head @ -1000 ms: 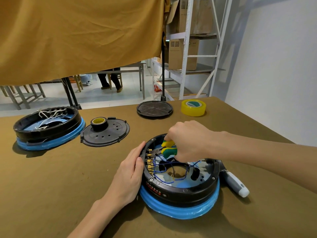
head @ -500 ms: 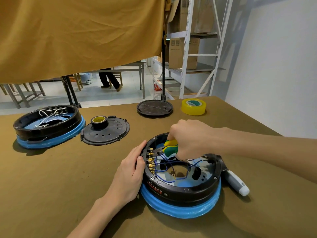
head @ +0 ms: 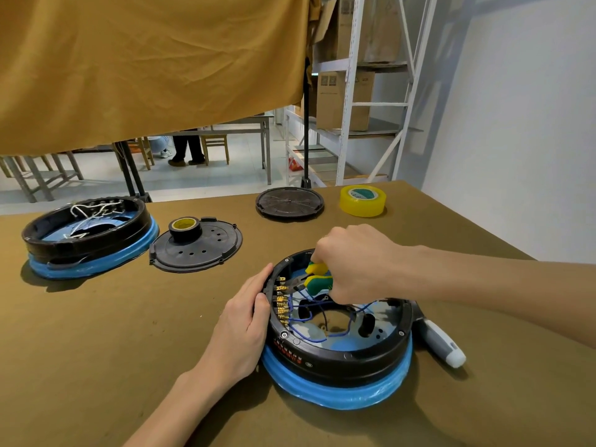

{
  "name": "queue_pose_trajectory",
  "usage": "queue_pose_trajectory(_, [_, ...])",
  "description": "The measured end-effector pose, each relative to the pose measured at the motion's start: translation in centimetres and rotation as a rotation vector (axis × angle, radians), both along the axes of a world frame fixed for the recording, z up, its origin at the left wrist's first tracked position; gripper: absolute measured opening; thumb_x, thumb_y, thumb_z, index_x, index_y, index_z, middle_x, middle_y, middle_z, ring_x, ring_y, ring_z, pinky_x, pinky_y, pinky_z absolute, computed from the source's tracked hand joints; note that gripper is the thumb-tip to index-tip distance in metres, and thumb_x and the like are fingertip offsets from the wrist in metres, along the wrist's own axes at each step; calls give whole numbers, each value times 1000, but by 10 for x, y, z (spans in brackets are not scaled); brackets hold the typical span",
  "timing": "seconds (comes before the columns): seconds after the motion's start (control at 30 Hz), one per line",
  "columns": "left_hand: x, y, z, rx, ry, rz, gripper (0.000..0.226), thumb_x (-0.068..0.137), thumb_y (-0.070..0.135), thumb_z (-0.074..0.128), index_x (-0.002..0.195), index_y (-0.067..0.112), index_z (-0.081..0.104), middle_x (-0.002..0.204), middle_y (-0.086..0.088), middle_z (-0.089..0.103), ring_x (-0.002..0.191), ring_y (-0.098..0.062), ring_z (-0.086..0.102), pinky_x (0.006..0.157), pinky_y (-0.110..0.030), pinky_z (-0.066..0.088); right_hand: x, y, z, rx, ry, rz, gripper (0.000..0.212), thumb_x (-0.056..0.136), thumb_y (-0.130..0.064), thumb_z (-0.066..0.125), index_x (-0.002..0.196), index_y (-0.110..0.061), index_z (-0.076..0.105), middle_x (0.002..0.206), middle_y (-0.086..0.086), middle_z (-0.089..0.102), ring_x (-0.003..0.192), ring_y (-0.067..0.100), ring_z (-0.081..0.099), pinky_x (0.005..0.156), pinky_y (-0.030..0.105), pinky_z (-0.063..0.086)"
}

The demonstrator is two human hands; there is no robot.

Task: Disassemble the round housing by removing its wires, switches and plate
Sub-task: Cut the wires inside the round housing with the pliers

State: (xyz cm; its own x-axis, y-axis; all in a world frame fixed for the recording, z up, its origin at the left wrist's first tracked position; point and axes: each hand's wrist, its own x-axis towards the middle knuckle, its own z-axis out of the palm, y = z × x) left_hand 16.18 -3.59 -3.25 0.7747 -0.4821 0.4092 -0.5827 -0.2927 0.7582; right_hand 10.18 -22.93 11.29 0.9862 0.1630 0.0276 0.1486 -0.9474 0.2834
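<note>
Figure: wire removal from the housing (head: 338, 356), the landmark, which sits on the surface (head: 96, 333) nearest the viewer. Far left of it stands a second housing (head: 87, 237); between the two lies a black plate (head: 196, 250) carrying a tape roll (head: 185, 229). Behind it lie a black lid (head: 289, 203) and yellow tape (head: 362, 201). The left hand (head: 242, 330) rests flat, fingers extended, against the housing's left rim. The right hand (head: 351, 262) reaches over the far rim, clenched round pliers (head: 314, 279) whose long axis points left, tips at the top of the terminals (head: 282, 301); this hand is the nearer to them. The terminals form a brass column inside the left wall; blue wires (head: 309, 317) loop from them across the floor, apparently still attached. A grey tool (head: 442, 343) lies just right of the housing.
</note>
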Motion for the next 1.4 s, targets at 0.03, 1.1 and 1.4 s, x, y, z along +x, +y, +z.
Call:
queue_pose_trajectory(0.03, [0,0,0,-2,0,-1,59,101,52,23,156,32,35,149,22,46,136,13,41,113,-14,37,-1,0,-1,0,5,-6,42,77,-29,72,117,-16,68,99,7,68,78,29,64,59,31,48])
queue_pose_trajectory(1.1, [1,-2,37,168,-57,74,21,97,30,60,109,36,76,137,23,53,122,14,44,100,-20,34,11,-50,-65,946,-291,-240,44,78,-41,83,117,-25,69,106,-7,68,93,13,61,78,27,47])
queue_pose_trajectory(1.4, [-4,-10,35,206,104,-7,35,104,15,47,120,36,70,148,15,34,143,-7,32,119,-40,35,13,-46,-76,930,-409,-172,59,79,-41,83,130,-22,63,115,-5,62,100,15,60,90,38,54])
